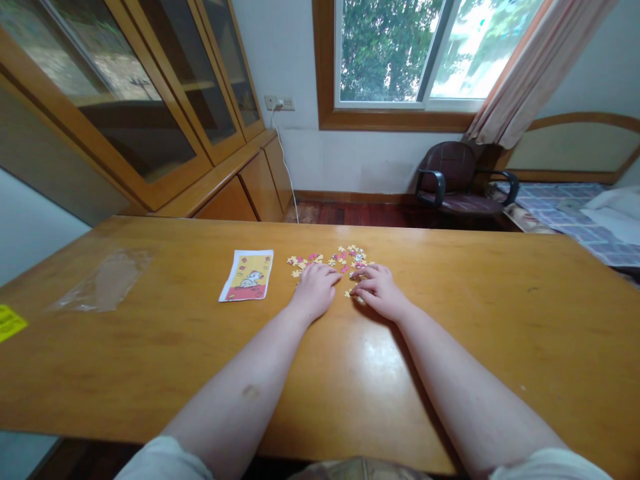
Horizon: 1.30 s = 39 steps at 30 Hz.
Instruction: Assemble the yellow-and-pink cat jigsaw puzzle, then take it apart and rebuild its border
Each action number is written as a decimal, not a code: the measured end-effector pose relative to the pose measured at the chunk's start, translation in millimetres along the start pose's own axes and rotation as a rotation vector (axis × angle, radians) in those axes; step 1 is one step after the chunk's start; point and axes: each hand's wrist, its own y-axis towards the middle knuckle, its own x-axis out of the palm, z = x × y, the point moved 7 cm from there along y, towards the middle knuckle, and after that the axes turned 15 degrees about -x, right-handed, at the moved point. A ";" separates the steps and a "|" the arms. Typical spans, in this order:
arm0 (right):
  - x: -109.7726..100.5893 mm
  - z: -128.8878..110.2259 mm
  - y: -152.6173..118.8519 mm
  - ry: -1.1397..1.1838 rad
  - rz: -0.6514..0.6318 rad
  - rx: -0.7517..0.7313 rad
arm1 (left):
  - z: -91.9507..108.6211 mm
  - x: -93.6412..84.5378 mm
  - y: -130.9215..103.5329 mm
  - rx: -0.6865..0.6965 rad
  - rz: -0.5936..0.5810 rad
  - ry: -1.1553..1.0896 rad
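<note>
Small jigsaw puzzle pieces [344, 255] in yellow, pink and white lie loosely spread on the wooden table [200, 373]. My left hand [316, 288] rests palm down at the near left side of the pieces, fingers extended, covering some of them. Opposite it, my right hand [381, 291] has its fingers apart and slightly bent, with the tips over or touching pieces at the right side. What lies under either palm is hidden. Left of my hands is a picture card [247, 276], showing a white animal on yellow and pink.
A crumpled clear plastic bag [105, 283] lies farther left, and a yellow label [11, 323] is at the left edge. Beyond the table stand a glass-door cabinet [205, 160], an office chair [457, 177] and a bed [580, 213].
</note>
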 end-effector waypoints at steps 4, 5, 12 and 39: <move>0.8 7.5 -2.6 -0.099 0.022 0.075 | 7.6 2.4 -2.4 0.042 -0.048 -0.061; -1.4 12.0 -4.1 -0.118 0.059 0.111 | 9.5 2.6 -3.4 0.056 -0.060 -0.076; -18.4 33.4 -14.9 -0.084 0.307 0.239 | 12.6 8.3 -9.3 0.037 -0.143 -0.032; -10.7 37.9 -14.5 -0.114 0.186 0.389 | 6.9 17.2 -8.4 0.042 -0.175 -0.028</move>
